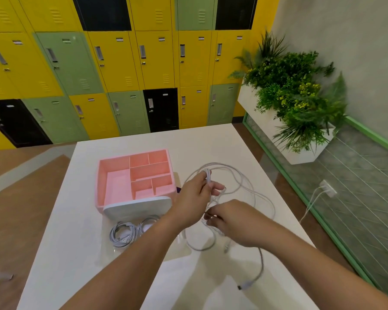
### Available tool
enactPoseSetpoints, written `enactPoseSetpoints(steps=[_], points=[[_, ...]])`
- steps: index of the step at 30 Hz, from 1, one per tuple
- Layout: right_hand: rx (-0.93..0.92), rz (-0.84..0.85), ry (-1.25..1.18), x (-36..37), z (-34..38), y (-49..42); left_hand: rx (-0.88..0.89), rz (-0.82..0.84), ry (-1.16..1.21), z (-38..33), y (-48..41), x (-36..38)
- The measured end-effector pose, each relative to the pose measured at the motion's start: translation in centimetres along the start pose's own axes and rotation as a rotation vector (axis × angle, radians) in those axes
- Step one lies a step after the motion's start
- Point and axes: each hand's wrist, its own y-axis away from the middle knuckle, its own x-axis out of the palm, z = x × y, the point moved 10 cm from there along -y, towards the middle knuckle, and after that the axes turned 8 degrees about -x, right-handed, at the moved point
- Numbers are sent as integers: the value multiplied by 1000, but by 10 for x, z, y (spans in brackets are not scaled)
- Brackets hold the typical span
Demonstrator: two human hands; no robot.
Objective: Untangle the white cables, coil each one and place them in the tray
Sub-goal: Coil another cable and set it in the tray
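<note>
Over the counter, left hand grips white cable loops; right hand pinches a strand. It looks limp and light; hold near the plug.

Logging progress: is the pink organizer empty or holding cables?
Empty. The pink organizer shows bare visible compartment floors; the coiled cables lie outside it.

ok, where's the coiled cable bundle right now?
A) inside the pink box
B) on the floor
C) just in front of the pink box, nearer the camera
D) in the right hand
C: the coiled bundle lies on the near side of the pink box, whose compartments show no cable. The left hand and right hand both hold the loose cable further right.
</note>
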Motion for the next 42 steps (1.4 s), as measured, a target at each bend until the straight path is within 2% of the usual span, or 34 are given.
enactPoseSetpoints(steps=[2,4,7,14,19,21,24,26,35,37,40,42], points=[[-38,-7,49,-19,2,4,-6,33,-148,11,-2,0],[-28,-53,79,-44,-2,7,-29,82,-192,18,1,-1],[-40,-139,143,-73,-9,8,-76,128,-130,20,9,-1],[-95,-251,151,-86,-13,2,-67,220,-127,10,20,6],[-102,-260,109,-82,-29,-3,-45,173,-53,0,21,-1],[-171,-338,163,-87,-27,-1,-60,171,6,-2,22,-3],[-243,-519,383,-100,-14,6,-89,181,46,-2,23,-1],[-270,-588,418,-103,-7,8,-115,174,75,-1,23,-2],[-189,-658,-184,-81,-22,5,-228,143,382,-1,22,2],[-110,-604,-414,-68,-27,1,-235,142,433,-1,22,3],[10,-485,-977,-39,-32,-4,-223,140,481,-2,20,3],[7,-454,-1031,-32,-31,-5,-220,148,493,-3,18,5]])
